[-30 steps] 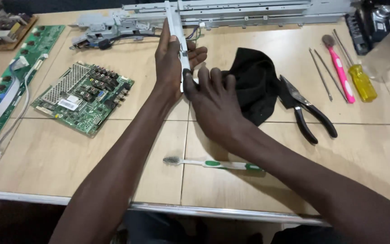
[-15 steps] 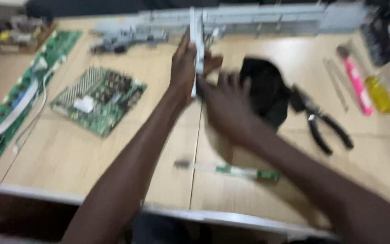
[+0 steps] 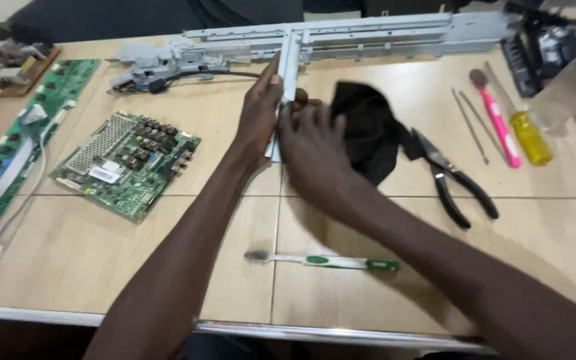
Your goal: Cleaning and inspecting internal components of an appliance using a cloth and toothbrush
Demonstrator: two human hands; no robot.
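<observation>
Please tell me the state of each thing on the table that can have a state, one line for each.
left hand: grips the metal strip.
right hand: spread on the strip, beside the cloth.
metal strip: joined crosswise to the long metal frame.
black cloth: crumpled.
pliers: lying flat, handles apart.
toothbrush: lying flat, untouched.
circuit board: bare, lying flat.

Bright, even light; soft shadows; slight blur
</observation>
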